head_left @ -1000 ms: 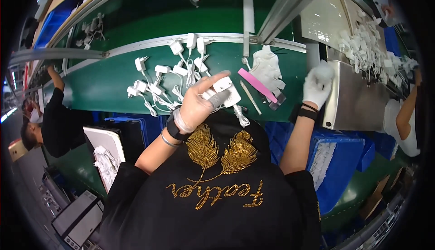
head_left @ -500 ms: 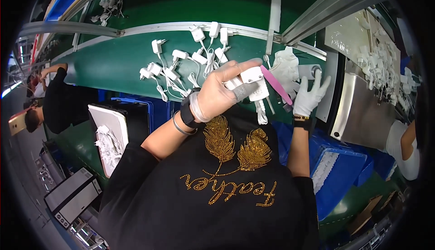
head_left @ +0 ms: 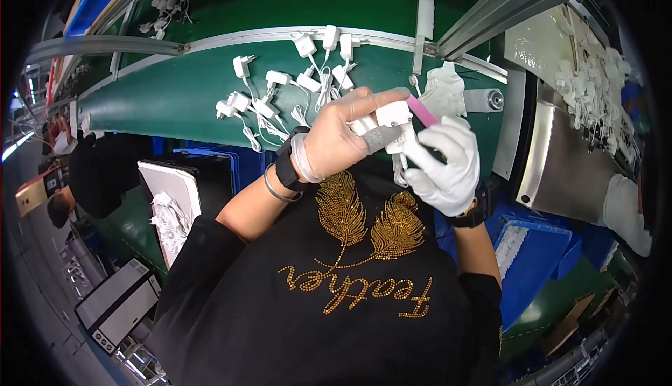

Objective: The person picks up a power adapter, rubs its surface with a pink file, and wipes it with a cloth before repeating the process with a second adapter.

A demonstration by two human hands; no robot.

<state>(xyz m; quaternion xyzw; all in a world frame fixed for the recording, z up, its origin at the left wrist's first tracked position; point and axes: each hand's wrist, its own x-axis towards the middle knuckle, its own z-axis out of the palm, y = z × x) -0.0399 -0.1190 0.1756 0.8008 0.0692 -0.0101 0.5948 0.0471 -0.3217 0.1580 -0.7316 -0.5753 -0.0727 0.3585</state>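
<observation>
My left hand [head_left: 339,134], in a thin clear glove with a grey cover on the thumb, is closed around a white power adapter [head_left: 394,114]. Its bundled white cable [head_left: 399,169] hangs below. A pink strip [head_left: 422,111] sticks out beside the adapter, its lower end hidden behind my right hand [head_left: 446,167]. That hand wears a white glove; its fingers are curled, and the index fingertip reaches the adapter's lower edge. Whatever may be between its fingertips is too small to make out. More white adapters with cables [head_left: 266,92] lie on the green bench beyond my left hand.
A crumpled white cloth [head_left: 443,90] and a pale roll with a metal end [head_left: 483,100] lie at the bench's right. Metal rails [head_left: 504,15] cross above. A white-lined tray [head_left: 171,197] stands left, a blue crate [head_left: 535,267] lower right. People are at both sides.
My right hand has moved left and toward me from beside the roll to the adapter, its spread fingers curling in. My left hand keeps hold of the adapter.
</observation>
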